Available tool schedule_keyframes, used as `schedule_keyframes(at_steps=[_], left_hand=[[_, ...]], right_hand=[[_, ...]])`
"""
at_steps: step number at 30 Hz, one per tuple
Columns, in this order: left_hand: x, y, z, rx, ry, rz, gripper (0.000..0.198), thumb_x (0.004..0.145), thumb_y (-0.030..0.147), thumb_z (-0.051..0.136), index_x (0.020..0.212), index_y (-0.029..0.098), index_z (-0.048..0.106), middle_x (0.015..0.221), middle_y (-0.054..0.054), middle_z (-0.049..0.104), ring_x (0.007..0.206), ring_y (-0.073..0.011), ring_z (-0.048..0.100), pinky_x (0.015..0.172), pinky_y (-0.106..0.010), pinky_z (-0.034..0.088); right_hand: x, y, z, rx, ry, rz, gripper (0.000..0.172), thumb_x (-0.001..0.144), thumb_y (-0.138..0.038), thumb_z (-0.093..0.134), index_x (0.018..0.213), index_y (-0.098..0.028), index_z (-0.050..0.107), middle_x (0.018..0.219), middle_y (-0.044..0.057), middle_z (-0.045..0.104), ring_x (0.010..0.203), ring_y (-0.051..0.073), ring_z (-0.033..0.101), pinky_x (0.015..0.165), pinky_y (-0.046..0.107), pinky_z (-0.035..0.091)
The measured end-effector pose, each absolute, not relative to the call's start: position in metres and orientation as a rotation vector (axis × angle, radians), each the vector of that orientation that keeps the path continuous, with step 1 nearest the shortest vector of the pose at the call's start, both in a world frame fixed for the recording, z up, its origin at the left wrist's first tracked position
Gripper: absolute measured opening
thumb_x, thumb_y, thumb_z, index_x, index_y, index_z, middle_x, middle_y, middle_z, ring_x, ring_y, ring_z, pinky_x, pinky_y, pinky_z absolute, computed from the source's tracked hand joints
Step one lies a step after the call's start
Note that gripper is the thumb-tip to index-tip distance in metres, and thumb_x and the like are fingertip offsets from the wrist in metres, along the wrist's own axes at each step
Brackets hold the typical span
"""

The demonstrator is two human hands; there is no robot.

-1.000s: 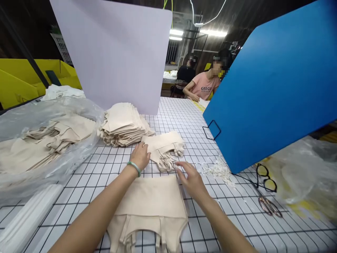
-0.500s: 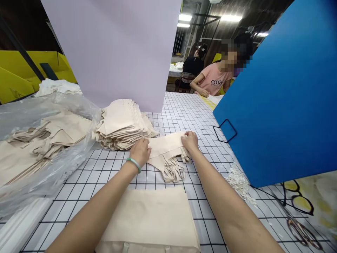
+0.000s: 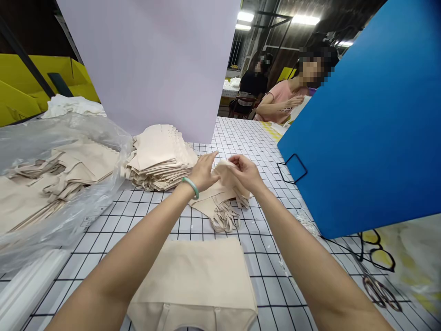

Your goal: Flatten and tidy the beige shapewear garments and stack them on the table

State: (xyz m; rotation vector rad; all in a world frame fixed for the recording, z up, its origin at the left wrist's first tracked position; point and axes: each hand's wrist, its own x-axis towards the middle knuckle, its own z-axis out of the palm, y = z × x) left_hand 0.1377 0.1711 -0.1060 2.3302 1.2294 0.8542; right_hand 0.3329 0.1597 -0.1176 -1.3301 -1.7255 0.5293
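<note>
A blue board (image 3: 375, 124) tilts at right, black-framed glasses (image 3: 378, 249) near its lower edge. Left of centre stands a lilac board (image 3: 151, 59); far left, a yellow bin (image 3: 20, 92); far between the boards, a person in pink (image 3: 279, 92).

Right hand (image 3: 245, 172) now pinches up garment (image 3: 228, 178) edge, flat before; left hand (image 3: 204, 174) shifted inward, fingers spread. Co-worker (image 3: 279, 94) has raised white cloth (image 3: 300, 108).
</note>
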Motion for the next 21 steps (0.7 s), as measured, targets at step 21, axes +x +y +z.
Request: schedule_keyframes(at_steps=[21], left_hand=[[0.0, -0.03, -0.03, 1.309, 0.737, 1.33, 0.016, 0.077, 0.024, 0.075, 0.086, 0.018, 0.064, 0.078, 0.003, 0.066, 0.068, -0.0111, 0.064, 0.067, -0.026, 0.054]], right_hand=[[0.334, -0.063, 0.0, -0.971, -1.197, 0.228, 0.015, 0.076, -0.035, 0.082, 0.089, -0.031, 0.076, 0.09, -0.003, 0.072, 0.086, 0.019, 0.068, 0.093, 0.046, 0.051]])
